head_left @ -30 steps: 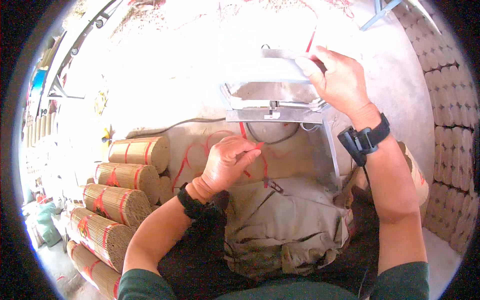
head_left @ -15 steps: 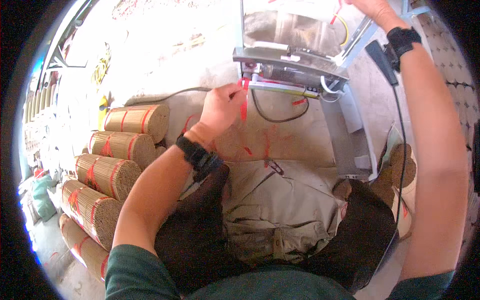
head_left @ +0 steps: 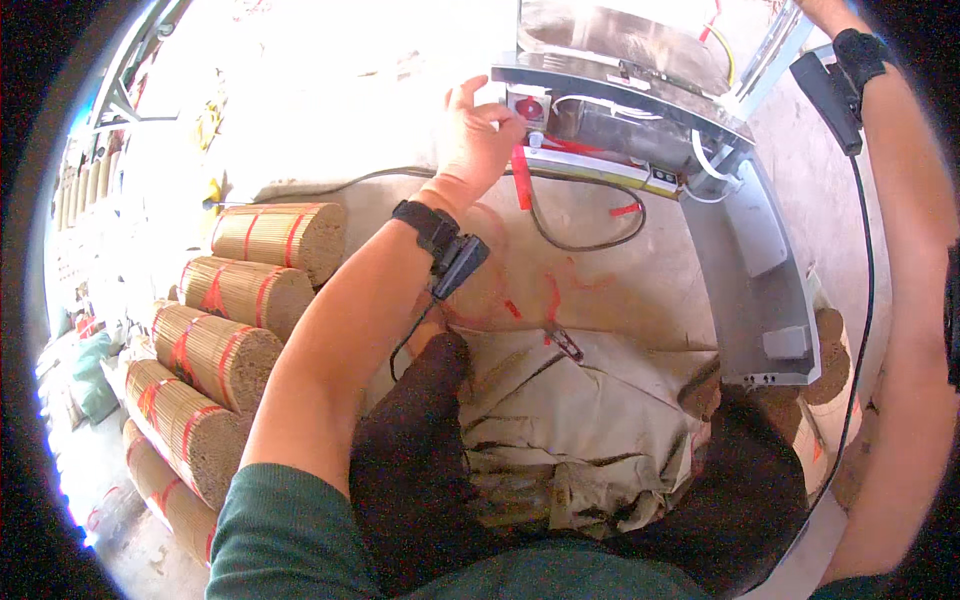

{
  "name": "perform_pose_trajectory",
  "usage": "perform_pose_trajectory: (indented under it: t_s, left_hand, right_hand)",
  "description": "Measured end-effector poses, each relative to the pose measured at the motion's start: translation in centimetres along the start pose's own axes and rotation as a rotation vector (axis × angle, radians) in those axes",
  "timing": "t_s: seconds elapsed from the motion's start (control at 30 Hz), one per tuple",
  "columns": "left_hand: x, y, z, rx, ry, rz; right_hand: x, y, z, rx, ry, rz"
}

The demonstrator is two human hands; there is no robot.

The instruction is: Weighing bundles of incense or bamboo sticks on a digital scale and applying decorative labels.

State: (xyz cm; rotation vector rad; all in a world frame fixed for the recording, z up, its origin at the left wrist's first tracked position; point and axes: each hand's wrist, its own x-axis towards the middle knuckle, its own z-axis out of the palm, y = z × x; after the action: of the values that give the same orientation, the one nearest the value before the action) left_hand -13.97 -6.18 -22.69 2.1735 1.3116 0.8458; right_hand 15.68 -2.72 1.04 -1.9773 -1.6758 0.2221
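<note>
My left hand (head_left: 475,138) is raised at the left end of a metal machine (head_left: 620,90), its fingers apart with nothing visible in them. Just right of the fingertips is a red round part (head_left: 530,108) in a pale square mount. A red strip (head_left: 521,180) hangs below it, over the front of a pale bar (head_left: 590,163). At the top right edge my right hand (head_left: 828,12) is near the machine's slanted metal frame (head_left: 770,55); its fingers are cut off by the picture's edge. Both wrists wear black straps with dark devices.
Bundles of thin sticks (head_left: 230,350) tied with red strips are stacked at left. Between my legs lies a creased sheet (head_left: 580,420) with a small clip-like tool (head_left: 566,345). A dark cable (head_left: 590,243) loops under the machine; a grey metal leg (head_left: 750,290) stands at right.
My left hand has moved up from the red strip, and its fingers have spread from a closed pinch. The view has shifted, so the machine and my right hand sit farther right.
</note>
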Motion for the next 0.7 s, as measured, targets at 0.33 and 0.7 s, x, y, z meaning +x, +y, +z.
perform_pose_trajectory:
  t_s: [0.33,0.7]
  left_hand:
    - [0.8,0.1,0.1,-0.048,0.052,0.107]
    - [0.7,1.5,0.0,-0.001,0.033,0.144]
  right_hand:
    - [-0.2,0.1,0.4,0.128,0.013,-0.122]
    - [-0.3,-0.7,-0.3,-0.046,0.025,-0.026]
